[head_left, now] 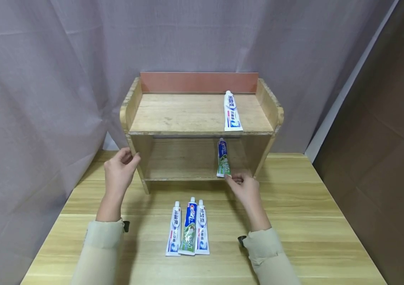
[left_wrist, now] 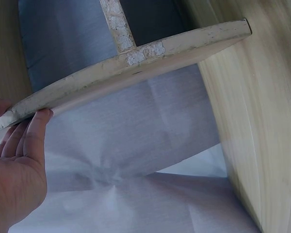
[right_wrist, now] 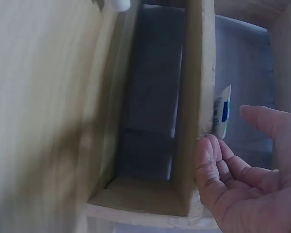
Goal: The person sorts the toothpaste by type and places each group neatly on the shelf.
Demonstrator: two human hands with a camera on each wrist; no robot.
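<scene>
My left hand (head_left: 121,166) pinches the front edge of the left side panel of a wooden two-tier shelf (head_left: 177,114). In the left wrist view, thumb and fingers lie on either side of that panel (left_wrist: 184,48). At the lower board's front edge is my right hand (head_left: 245,190), its fingertips right by the flat end of a blue and green toothpaste tube (head_left: 222,158). The right wrist view shows the thumb standing apart from this tube's end (right_wrist: 223,114). A white toothpaste tube (head_left: 231,113) lies on the top board, cap toward the back.
On the table (head_left: 294,221) before the shelf, a blue and green toothpaste tube (head_left: 189,227) lies between two white ones, a left tube (head_left: 174,229) and a right tube (head_left: 202,229), overlapping. A grey curtain (head_left: 195,35) hangs behind; a brown panel (head_left: 376,118) stands at right.
</scene>
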